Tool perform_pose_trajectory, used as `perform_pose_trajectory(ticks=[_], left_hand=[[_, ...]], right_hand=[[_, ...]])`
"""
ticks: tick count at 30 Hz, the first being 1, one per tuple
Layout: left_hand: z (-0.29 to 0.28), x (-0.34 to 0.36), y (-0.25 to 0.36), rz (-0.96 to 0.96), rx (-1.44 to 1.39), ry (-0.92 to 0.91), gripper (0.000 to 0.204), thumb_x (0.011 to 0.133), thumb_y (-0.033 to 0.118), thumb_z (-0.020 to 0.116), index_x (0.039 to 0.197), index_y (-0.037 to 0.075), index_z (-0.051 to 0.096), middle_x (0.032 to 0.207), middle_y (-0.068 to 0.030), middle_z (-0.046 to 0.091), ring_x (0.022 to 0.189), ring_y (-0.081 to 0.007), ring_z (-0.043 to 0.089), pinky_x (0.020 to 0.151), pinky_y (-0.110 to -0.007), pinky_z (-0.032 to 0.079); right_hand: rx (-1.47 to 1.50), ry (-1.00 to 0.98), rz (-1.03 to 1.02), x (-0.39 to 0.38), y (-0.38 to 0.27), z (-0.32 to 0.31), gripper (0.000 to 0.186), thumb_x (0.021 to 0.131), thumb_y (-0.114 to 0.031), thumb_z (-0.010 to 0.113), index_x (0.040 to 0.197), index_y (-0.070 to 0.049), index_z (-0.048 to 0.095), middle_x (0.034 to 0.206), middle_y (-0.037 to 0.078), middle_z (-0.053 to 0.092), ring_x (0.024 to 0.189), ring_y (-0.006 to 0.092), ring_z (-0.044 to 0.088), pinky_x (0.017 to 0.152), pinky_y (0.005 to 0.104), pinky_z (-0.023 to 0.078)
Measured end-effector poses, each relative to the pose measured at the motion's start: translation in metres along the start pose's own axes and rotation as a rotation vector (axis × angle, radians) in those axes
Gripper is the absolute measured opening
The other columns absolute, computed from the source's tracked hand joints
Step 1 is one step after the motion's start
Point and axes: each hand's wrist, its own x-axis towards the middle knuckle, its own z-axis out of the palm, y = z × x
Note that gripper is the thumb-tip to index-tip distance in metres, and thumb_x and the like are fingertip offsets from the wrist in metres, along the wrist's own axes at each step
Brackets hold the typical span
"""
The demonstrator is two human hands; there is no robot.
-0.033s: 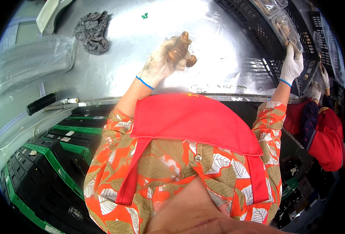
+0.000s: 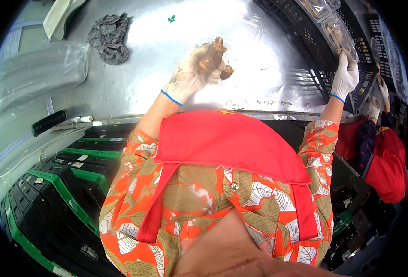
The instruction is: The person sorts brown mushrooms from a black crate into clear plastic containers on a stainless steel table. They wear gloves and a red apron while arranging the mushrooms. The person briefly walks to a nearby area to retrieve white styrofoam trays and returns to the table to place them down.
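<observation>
My left hand point(image 2: 199, 67), in a white knit glove with a blue cuff, grips brown knobbly tubers point(image 2: 213, 54) above the steel tabletop point(image 2: 148, 83). A second rounded piece point(image 2: 227, 72) shows past my fingertips. At the right, my right hand point(image 2: 344, 76), gloved the same way, reaches to a black perforated crate point(image 2: 291, 25); its fingertips grip the near end of a clear plastic container point(image 2: 335, 30) with brown contents.
A grey rag point(image 2: 107, 39), clear stacked plastic point(image 2: 37, 74) and a white tray point(image 2: 58, 14) lie at left. A black roller point(image 2: 49, 122) is at the table edge, above black-and-green crates point(image 2: 51, 194). A co-worker point(image 2: 388, 161) with gloved hands point(image 2: 372, 106) works at far right.
</observation>
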Motion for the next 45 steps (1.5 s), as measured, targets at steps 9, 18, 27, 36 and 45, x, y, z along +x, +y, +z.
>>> perform_pose_trajectory(ticks=[9, 18, 27, 36, 45], left_hand=[[0.001, -0.002, -0.001, 0.031, -0.114, 0.014, 0.046, 0.098, 0.033, 0.041, 0.123, -0.004, 0.051, 0.107, -0.0212, 0.061, 0.080, -0.0256, 0.065, 0.048, -0.031, 0.051], [-0.001, -0.006, -0.001, -0.054, -0.189, 0.003, 0.058, 0.097, 0.044, 0.041, 0.127, -0.004, 0.050, 0.098, -0.0194, 0.063, 0.072, -0.0213, 0.061, 0.050, -0.026, 0.051], [0.004, -0.012, -0.005, 0.005, -0.145, -0.064, 0.061, 0.092, 0.046, 0.050, 0.128, -0.004, 0.051, 0.094, -0.0154, 0.062, 0.078, -0.0233, 0.059, 0.058, -0.030, 0.047], [-0.003, -0.012, -0.006, -0.045, -0.115, -0.076, 0.056, 0.096, 0.044, 0.048, 0.128, -0.003, 0.050, 0.105, -0.0180, 0.062, 0.093, -0.0259, 0.064, 0.060, -0.033, 0.054], [0.037, -0.029, -0.005, 0.157, 0.456, 0.065, 0.042, 0.087, 0.042, 0.062, 0.109, 0.007, 0.054, 0.092, -0.0055, 0.058, 0.075, -0.0118, 0.055, 0.060, -0.026, 0.046]], right_hand=[[-0.009, 0.007, 0.014, -0.002, -0.007, -0.001, 0.023, 0.089, -0.020, 0.067, 0.101, -0.001, 0.072, 0.094, 0.009, 0.070, 0.086, 0.0133, 0.064, 0.081, 0.0252, 0.049], [0.026, 0.011, 0.000, -0.001, -0.008, 0.002, 0.024, 0.090, -0.020, 0.065, 0.101, -0.001, 0.072, 0.093, 0.009, 0.071, 0.085, 0.0132, 0.064, 0.080, 0.0251, 0.049], [0.075, -0.008, 0.029, -0.001, -0.006, 0.000, 0.028, 0.094, -0.022, 0.058, 0.105, 0.001, 0.070, 0.097, 0.009, 0.071, 0.090, 0.0125, 0.064, 0.085, 0.0243, 0.046], [0.088, -0.004, 0.006, -0.001, -0.010, 0.001, 0.028, 0.094, -0.022, 0.058, 0.103, 0.002, 0.071, 0.094, 0.008, 0.071, 0.089, 0.0123, 0.063, 0.085, 0.0246, 0.046], [0.117, 0.019, 0.017, -0.002, -0.008, 0.002, 0.028, 0.094, -0.023, 0.059, 0.100, 0.002, 0.071, 0.090, 0.008, 0.072, 0.086, 0.0124, 0.064, 0.084, 0.0245, 0.046]])
